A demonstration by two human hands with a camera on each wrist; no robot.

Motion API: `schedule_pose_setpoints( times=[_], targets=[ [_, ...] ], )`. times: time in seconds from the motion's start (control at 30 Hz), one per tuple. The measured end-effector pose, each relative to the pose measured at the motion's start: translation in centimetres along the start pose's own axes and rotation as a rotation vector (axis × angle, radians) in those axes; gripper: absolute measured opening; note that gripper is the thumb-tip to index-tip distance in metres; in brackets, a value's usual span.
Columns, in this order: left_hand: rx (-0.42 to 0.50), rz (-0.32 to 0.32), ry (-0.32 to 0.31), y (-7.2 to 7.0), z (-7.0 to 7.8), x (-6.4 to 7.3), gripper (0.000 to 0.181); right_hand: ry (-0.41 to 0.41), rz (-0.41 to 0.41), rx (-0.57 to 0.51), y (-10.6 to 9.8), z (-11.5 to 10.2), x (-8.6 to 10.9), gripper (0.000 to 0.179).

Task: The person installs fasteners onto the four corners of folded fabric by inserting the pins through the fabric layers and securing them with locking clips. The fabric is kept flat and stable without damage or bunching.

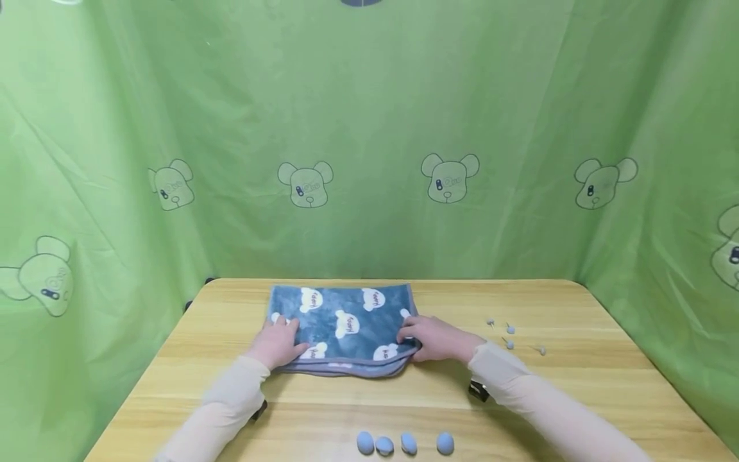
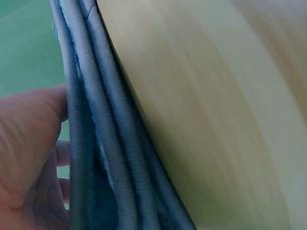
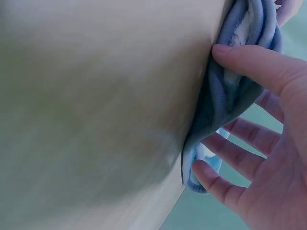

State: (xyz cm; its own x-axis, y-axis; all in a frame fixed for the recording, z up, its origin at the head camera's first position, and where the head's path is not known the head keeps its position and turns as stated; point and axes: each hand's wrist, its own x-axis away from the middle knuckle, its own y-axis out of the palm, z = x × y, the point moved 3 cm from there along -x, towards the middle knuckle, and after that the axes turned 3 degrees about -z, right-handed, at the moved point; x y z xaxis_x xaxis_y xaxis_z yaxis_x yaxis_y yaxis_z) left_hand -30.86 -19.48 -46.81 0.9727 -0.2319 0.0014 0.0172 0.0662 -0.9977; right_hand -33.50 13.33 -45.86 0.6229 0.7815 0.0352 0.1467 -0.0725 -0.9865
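A folded blue fleece blanket [image 1: 329, 321] with white bear-head prints lies on the wooden table, its grey-blue bound edges stacked in layers at the front. My left hand [image 1: 276, 343] rests on its left side, fingers on the top layer; in the left wrist view this hand [image 2: 29, 143] touches the layered edges [image 2: 103, 110]. At the front right corner is my right hand [image 1: 435, 337]. In the right wrist view, the right thumb [image 3: 249, 62] lies against the layered edge [image 3: 225, 91], and the other fingers, loosely spread, touch the side of the corner.
Several round blue-grey knobs [image 1: 408, 443] lie in a row near the table's front edge. To the right of the blanket are several small pins [image 1: 510, 344] with blue-grey heads. A green curtain [image 1: 369, 128] with bear prints surrounds the table [image 1: 577, 398].
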Motion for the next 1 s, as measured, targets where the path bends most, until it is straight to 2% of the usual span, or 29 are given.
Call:
schedule_pose_setpoints(
  times=[0.17,0.53,0.73,0.87,1.0],
  targets=[
    [-0.020,-0.002,0.027,0.0,2.6,0.2,0.062,0.010,0.027,0.007,0.3,1.0,2.5,0.035],
    [-0.083,0.037,0.091,0.4,6.9,0.0,0.060,0.046,0.041,0.009,-0.4,2.0,7.3,0.037],
    [-0.093,0.026,0.113,0.9,9.2,-0.1,0.064,0.057,0.055,0.006,-0.4,3.2,9.7,0.038],
    [-0.094,0.017,0.138,1.0,10.3,0.0,0.067,0.079,0.064,0.000,-0.4,4.1,10.9,0.039],
    [-0.052,0.017,0.162,0.6,10.3,-0.1,0.066,0.096,0.072,-0.010,-0.4,4.6,11.2,0.040]
  ],
)
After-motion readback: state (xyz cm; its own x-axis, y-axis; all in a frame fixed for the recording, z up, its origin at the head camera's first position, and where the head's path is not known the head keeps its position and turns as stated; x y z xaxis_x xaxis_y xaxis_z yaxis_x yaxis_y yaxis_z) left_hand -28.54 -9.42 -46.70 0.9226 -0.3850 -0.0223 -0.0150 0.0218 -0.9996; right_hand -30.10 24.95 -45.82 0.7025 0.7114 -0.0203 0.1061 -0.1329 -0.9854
